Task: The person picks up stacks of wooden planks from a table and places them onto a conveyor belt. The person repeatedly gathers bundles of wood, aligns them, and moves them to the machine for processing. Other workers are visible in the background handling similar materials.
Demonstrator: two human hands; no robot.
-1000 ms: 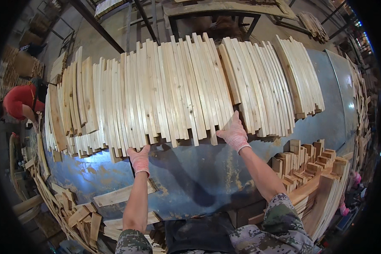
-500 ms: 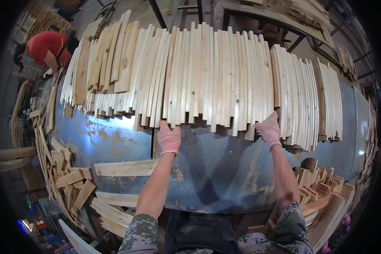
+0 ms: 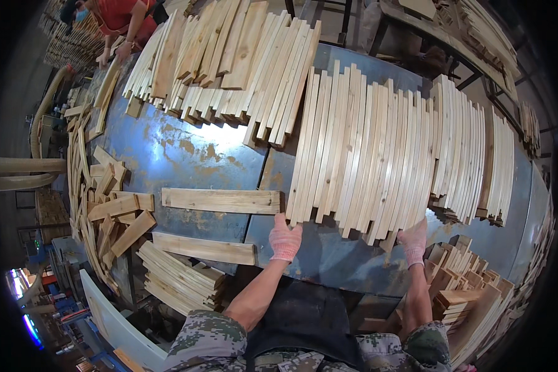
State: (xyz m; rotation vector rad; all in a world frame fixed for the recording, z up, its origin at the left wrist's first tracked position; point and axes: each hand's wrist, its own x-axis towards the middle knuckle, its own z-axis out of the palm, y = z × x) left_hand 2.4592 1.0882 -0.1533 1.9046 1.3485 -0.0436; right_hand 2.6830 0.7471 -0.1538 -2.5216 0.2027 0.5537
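A row of pale wooden strips (image 3: 363, 149) stands side by side on the blue metal table (image 3: 328, 257), its near ends uneven. My left hand (image 3: 285, 240), in a pinkish work glove, grips the near left corner of this row. At the near right corner my right hand (image 3: 413, 240), gloved alike, is closed on the outer strips. Both hands press the row from its two sides; the fingertips are partly hidden by the wood. A short board (image 3: 223, 201) lies flat just left of my left hand.
More strips (image 3: 273, 68) lie at the far left, with boards on top. Another row (image 3: 459, 149) stands close on the right. Offcuts (image 3: 121, 211) pile up at left, stacked blocks (image 3: 465, 279) at near right. A person in a red top (image 3: 121, 15) handles wood at far left.
The gripped row has come toward me, apart from the strips on its left, baring table behind it. Both hands moved with it. The view has shifted, and the other person's arms have changed position.
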